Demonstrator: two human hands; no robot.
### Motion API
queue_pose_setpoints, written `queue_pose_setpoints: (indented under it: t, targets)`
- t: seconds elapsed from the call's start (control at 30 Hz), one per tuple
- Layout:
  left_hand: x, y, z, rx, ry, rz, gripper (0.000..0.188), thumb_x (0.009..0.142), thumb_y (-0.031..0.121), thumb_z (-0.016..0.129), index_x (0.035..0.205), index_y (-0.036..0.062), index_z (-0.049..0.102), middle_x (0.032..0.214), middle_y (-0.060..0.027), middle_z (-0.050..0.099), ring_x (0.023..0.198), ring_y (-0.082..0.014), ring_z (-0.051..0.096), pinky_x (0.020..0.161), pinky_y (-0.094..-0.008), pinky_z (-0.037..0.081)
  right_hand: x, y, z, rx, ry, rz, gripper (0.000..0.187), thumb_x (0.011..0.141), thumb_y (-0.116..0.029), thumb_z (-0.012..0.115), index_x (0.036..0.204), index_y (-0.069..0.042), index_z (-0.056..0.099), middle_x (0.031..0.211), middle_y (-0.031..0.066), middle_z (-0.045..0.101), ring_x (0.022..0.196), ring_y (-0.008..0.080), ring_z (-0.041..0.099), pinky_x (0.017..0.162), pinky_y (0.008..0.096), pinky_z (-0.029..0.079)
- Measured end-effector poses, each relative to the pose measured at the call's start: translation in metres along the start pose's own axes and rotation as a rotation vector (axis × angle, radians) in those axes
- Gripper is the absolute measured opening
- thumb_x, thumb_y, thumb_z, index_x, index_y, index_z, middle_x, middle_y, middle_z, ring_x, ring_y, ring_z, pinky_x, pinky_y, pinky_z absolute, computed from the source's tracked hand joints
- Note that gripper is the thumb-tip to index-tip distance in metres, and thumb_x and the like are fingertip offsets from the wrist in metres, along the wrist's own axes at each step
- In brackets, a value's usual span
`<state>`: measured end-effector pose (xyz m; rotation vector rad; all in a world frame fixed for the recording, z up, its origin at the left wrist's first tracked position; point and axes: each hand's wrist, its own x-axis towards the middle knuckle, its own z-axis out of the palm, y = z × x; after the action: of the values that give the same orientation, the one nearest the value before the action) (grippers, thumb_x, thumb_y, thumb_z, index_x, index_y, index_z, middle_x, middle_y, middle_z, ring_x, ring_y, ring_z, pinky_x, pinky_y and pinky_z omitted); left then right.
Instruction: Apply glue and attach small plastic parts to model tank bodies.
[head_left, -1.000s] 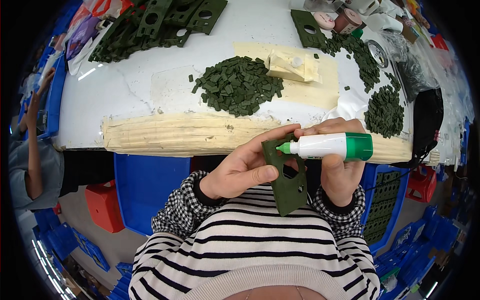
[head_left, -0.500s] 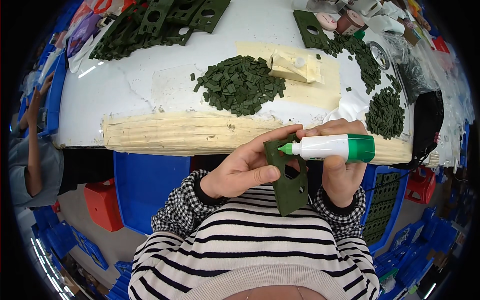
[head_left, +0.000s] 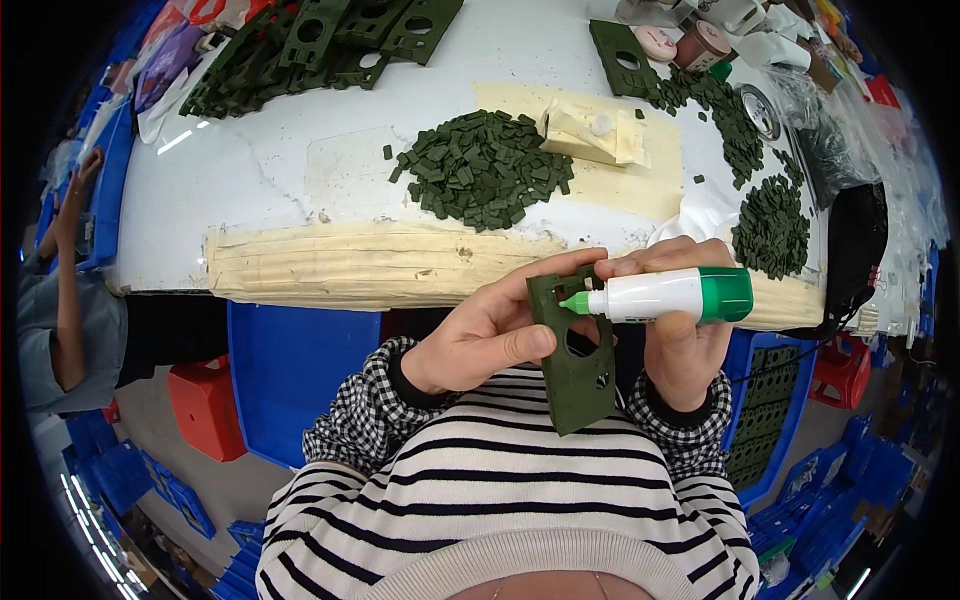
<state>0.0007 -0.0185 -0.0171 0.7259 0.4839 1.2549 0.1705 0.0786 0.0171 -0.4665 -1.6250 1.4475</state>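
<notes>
My left hand (head_left: 492, 335) grips a dark green flat plastic panel (head_left: 577, 395) with a large round hole and smaller openings, held tilted in front of my chest. The thumb lies on its left edge, the fingers pass behind. In my right hand (head_left: 688, 345) is a white glue bottle (head_left: 652, 297) with a green base and a green pointed nozzle. It lies nearly level, its tip at the panel's upper part by a small opening; whether it touches, I cannot tell. Beyond my hands, a pile of small dark green pieces (head_left: 485, 170) lies on the white table (head_left: 250, 190).
More green panels (head_left: 330, 45) are stacked at the far left. Small pieces (head_left: 770, 225) are heaped on the right near a black bag (head_left: 855, 250). A taped block (head_left: 590, 135) stands beside the pile. Blue bins (head_left: 290, 370) flank me. At left, another person's arm (head_left: 68, 270) shows.
Both hands hold the same things in nearly the same place. The panel has turned slightly, and the bottle has shifted a touch to the right.
</notes>
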Motion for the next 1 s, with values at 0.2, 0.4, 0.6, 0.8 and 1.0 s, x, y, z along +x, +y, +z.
queue_pose_setpoints:
  t: [0.2, 0.4, 0.6, 0.8, 1.0]
  targets:
    - [0.0009, 0.0016, 0.0016, 0.004, 0.002, 0.03, 0.065, 0.096, 0.015, 0.055, 0.148, -0.0005, 0.02, 0.142, -0.014, 0.038, 0.117, -0.0226, 0.053, 0.102, -0.037, 0.041, 0.0014, -0.0018, 0.0, -0.02, -0.024, -0.016, 0.05, 0.088, -0.042, 0.064, 0.107, 0.003, 0.051, 0.094, 0.0161, 0.059, 0.088, 0.0275, 0.066, 0.078, 0.0376, 0.055]
    - [0.0011, 0.0021, 0.0016, 0.02, 0.001, 0.035, 0.065, 0.096, 0.015, 0.055, 0.148, -0.0004, 0.019, 0.141, -0.0139, 0.04, 0.117, -0.0222, 0.053, 0.101, -0.0367, 0.041, 0.0016, -0.0039, -0.0005, -0.046, -0.026, -0.002, 0.052, 0.088, -0.043, 0.065, 0.107, 0.003, 0.051, 0.094, 0.0161, 0.059, 0.088, 0.0277, 0.066, 0.078, 0.0377, 0.055]
    - [0.0012, 0.0015, 0.0004, 0.026, -0.002, 0.036, 0.065, 0.096, 0.015, 0.055, 0.149, 0.0, 0.019, 0.142, -0.0133, 0.039, 0.117, -0.0215, 0.052, 0.102, -0.0365, 0.041, 0.0018, -0.0033, -0.0011, -0.046, -0.037, -0.011, 0.05, 0.088, -0.042, 0.065, 0.107, 0.002, 0.052, 0.094, 0.0163, 0.059, 0.088, 0.0282, 0.066, 0.078, 0.0383, 0.055]
    - [0.0011, 0.0019, 0.0002, 0.025, -0.004, 0.038, 0.065, 0.096, 0.015, 0.055, 0.149, 0.0, 0.019, 0.141, -0.0133, 0.039, 0.118, -0.0214, 0.052, 0.102, -0.0363, 0.041, 0.0015, -0.0007, 0.001, 0.086, 0.013, -0.024, 0.045, 0.082, -0.029, 0.075, 0.103, 0.006, 0.056, 0.095, 0.0183, 0.065, 0.09, 0.0243, 0.066, 0.077, 0.0318, 0.053]
    - [0.0002, 0.0022, 0.0011, -0.055, 0.002, 0.019, 0.069, 0.094, 0.023, 0.058, 0.147, -0.0006, 0.021, 0.137, -0.0145, 0.043, 0.118, -0.0231, 0.053, 0.102, -0.0378, 0.042, 0.0013, -0.0038, -0.0017, 0.07, 0.006, 0.11, 0.05, 0.089, -0.045, 0.062, 0.105, 0.0, 0.047, 0.095, 0.0146, 0.059, 0.091, 0.0272, 0.065, 0.079, 0.0373, 0.055]
